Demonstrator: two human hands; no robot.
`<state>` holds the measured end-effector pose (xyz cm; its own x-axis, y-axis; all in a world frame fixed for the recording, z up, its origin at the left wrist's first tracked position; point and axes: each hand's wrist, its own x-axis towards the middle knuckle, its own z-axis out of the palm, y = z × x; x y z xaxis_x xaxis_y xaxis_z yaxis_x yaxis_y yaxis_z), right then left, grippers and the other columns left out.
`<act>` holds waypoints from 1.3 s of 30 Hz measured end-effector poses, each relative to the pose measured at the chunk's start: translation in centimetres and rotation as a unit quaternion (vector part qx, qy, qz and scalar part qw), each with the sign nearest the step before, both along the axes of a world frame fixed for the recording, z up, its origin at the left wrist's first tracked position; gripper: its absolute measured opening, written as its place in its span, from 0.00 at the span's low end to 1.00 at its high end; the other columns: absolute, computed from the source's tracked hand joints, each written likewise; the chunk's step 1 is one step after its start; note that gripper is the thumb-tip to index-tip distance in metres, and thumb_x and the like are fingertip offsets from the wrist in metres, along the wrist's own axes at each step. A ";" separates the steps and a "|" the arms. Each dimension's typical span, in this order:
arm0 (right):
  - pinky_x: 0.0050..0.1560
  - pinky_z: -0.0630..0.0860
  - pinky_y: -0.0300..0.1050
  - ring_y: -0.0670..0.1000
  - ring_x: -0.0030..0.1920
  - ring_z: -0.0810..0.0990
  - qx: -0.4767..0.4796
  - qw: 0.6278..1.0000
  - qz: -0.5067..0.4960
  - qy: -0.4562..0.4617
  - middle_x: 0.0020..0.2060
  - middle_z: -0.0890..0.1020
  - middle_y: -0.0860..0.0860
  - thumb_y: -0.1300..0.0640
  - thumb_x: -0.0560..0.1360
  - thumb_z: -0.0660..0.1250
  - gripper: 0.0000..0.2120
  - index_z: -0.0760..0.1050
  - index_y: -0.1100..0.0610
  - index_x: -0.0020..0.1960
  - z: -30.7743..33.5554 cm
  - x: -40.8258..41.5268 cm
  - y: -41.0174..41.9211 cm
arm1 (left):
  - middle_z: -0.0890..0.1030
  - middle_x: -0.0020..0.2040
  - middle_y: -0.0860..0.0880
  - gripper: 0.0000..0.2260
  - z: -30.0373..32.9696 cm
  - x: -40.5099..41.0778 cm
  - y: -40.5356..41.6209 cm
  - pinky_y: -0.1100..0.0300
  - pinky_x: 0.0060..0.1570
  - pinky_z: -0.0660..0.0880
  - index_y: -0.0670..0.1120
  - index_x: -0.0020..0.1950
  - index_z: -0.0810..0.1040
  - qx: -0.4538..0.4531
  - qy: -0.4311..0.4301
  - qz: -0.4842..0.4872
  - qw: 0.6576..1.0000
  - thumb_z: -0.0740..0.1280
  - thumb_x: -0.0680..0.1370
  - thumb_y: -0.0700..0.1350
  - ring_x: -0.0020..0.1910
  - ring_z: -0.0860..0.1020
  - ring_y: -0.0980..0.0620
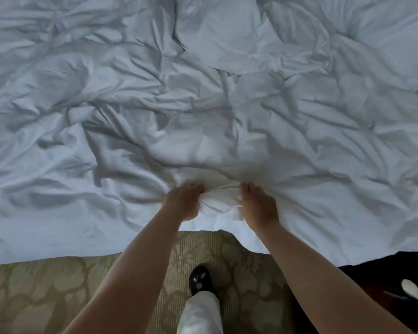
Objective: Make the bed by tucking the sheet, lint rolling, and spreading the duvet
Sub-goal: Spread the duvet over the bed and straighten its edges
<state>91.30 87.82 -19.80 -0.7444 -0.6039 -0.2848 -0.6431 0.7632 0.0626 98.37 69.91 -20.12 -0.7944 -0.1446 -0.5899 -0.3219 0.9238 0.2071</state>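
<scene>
A crumpled white duvet (pixel 203 112) covers the whole bed and hangs over the near edge toward the carpet. My left hand (pixel 184 201) and my right hand (pixel 257 206) are close together at the near edge. Both grip a bunched fold of the duvet (pixel 221 195) between them. Two white pillows (pixel 227 34) lie at the far side, partly sunk into the bedding. The sheet beneath is hidden. No lint roller is in view.
Patterned beige carpet (pixel 58 290) lies in front of the bed. My foot in a black slipper (pixel 199 280) with a white trouser leg stands on it. A dark object (pixel 384 285) sits on the floor at the lower right.
</scene>
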 end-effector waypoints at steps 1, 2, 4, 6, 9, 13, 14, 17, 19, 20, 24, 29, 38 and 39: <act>0.39 0.76 0.48 0.57 0.48 0.80 0.027 0.997 0.003 -0.066 0.51 0.78 0.55 0.60 0.66 0.73 0.24 0.72 0.59 0.60 -0.1 -0.2 0.1 | 0.69 0.69 0.49 0.25 -0.1 -0.4 -0.1 0.53 0.60 0.70 0.52 0.71 0.66 0.018 -0.062 -0.026 0.998 0.64 0.75 0.39 0.66 0.71 0.45; 0.46 0.76 0.49 0.56 0.54 0.78 0.065 0.986 0.005 -0.152 0.56 0.76 0.53 0.59 0.72 0.69 0.23 0.70 0.56 0.65 -0.7 -0.2 0.5 | 0.69 0.69 0.48 0.29 -0.5 -0.6 0.0 0.54 0.60 0.70 0.51 0.73 0.64 0.033 -0.138 -0.057 0.988 0.67 0.74 0.39 0.66 0.71 0.45; 0.50 0.73 0.44 0.54 0.57 0.76 0.152 0.936 0.004 -0.317 0.59 0.75 0.51 0.56 0.74 0.68 0.21 0.71 0.53 0.66 -1.4 0.2 0.7 | 0.69 0.71 0.46 0.33 -1.4 -0.1 0.7 0.56 0.58 0.70 0.48 0.74 0.63 0.035 -0.259 -0.100 0.960 0.71 0.72 0.38 0.67 0.70 0.45; 0.46 0.70 0.42 0.52 0.54 0.76 0.121 0.939 0.003 -0.321 0.56 0.76 0.50 0.53 0.74 0.67 0.17 0.74 0.54 0.62 -1.3 0.5 0.5 | 0.65 0.73 0.47 0.34 -1.8 0.4 1.0 0.55 0.59 0.70 0.49 0.75 0.62 0.026 -0.305 -0.121 0.944 0.72 0.72 0.39 0.69 0.69 0.45; 0.48 0.72 0.47 0.54 0.53 0.77 0.076 0.970 0.043 -0.226 0.56 0.76 0.52 0.59 0.76 0.62 0.16 0.71 0.55 0.64 -1.2 0.1 -0.1 | 0.66 0.72 0.49 0.29 -2.0 -0.1 0.4 0.54 0.61 0.72 0.52 0.72 0.67 0.080 -0.281 -0.062 0.954 0.68 0.73 0.39 0.68 0.69 0.46; 0.64 0.66 0.52 0.57 0.70 0.64 0.001 0.992 0.029 -0.123 0.74 0.60 0.55 0.61 0.77 0.60 0.29 0.55 0.52 0.76 -2.6 -1.1 -0.8 | 0.66 0.72 0.49 0.23 -2.1 -1.8 0.0 0.54 0.67 0.65 0.53 0.71 0.67 -0.010 -0.006 -0.004 1.000 0.67 0.76 0.47 0.71 0.64 0.48; 0.67 0.63 0.53 0.57 0.73 0.60 0.033 0.989 0.015 -0.146 0.76 0.54 0.55 0.58 0.78 0.60 0.30 0.52 0.51 0.77 -3.0 -1.4 -0.9 | 0.59 0.76 0.47 0.31 -2.5 -1.8 0.0 0.51 0.70 0.60 0.54 0.75 0.59 -0.037 0.019 -0.017 0.999 0.68 0.75 0.52 0.74 0.58 0.47; 0.71 0.56 0.58 0.57 0.75 0.52 0.147 0.951 -0.030 -0.270 0.77 0.50 0.52 0.45 0.75 0.65 0.36 0.52 0.48 0.77 -4.0 -1.9 0.0 | 0.36 0.78 0.45 0.51 -3.6 -0.7 0.3 0.38 0.72 0.41 0.55 0.78 0.39 -0.047 -0.090 -0.058 0.993 0.70 0.68 0.65 0.77 0.38 0.43; 0.71 0.57 0.60 0.57 0.76 0.50 0.168 0.936 -0.041 -0.306 0.77 0.48 0.51 0.42 0.72 0.67 0.39 0.51 0.47 0.77 -4.5 -1.6 1.2 | 0.30 0.76 0.44 0.58 -4.8 1.2 0.9 0.32 0.68 0.36 0.54 0.76 0.33 -0.061 -0.131 -0.083 0.986 0.71 0.64 0.69 0.75 0.32 0.41; 0.71 0.58 0.60 0.57 0.76 0.49 0.176 0.936 -0.034 -0.304 0.77 0.46 0.51 0.42 0.73 0.67 0.40 0.50 0.47 0.77 -4.7 -1.4 1.7 | 0.29 0.75 0.43 0.60 -5.2 2.1 1.2 0.31 0.67 0.36 0.53 0.76 0.31 -0.069 -0.141 -0.093 0.983 0.72 0.63 0.69 0.74 0.31 0.40; 0.71 0.58 0.55 0.58 0.75 0.55 0.131 0.965 0.012 -0.228 0.77 0.46 0.55 0.42 0.77 0.61 0.37 0.43 0.46 0.78 -4.8 -1.2 1.6 | 0.26 0.74 0.44 0.58 -5.9 4.2 1.5 0.30 0.68 0.38 0.54 0.75 0.28 -0.091 -0.134 -0.099 0.982 0.73 0.66 0.64 0.74 0.30 0.40; 0.72 0.55 0.55 0.56 0.76 0.51 0.116 0.974 0.039 -0.192 0.77 0.45 0.53 0.48 0.79 0.59 0.31 0.49 0.46 0.77 -4.5 -2.7 0.5 | 0.27 0.74 0.47 0.51 -5.5 2.4 1.6 0.29 0.68 0.43 0.60 0.75 0.33 -0.078 -0.121 -0.080 0.986 0.70 0.69 0.63 0.75 0.32 0.41; 0.57 0.68 0.50 0.58 0.60 0.72 0.089 0.965 0.099 -0.224 0.61 0.72 0.55 0.41 0.78 0.58 0.24 0.66 0.56 0.67 -2.9 -2.0 -0.2 | 0.47 0.79 0.55 0.37 -4.2 2.0 0.6 0.51 0.72 0.60 0.58 0.78 0.51 0.006 -0.095 0.004 0.995 0.68 0.74 0.52 0.77 0.53 0.49; 0.57 0.68 0.50 0.57 0.60 0.72 0.077 0.965 0.102 -0.230 0.60 0.73 0.55 0.41 0.78 0.59 0.24 0.67 0.57 0.66 -2.7 -1.7 -0.9 | 0.49 0.79 0.55 0.35 -3.9 2.1 0.4 0.53 0.71 0.62 0.55 0.78 0.52 0.001 -0.074 0.024 0.997 0.67 0.75 0.48 0.76 0.54 0.50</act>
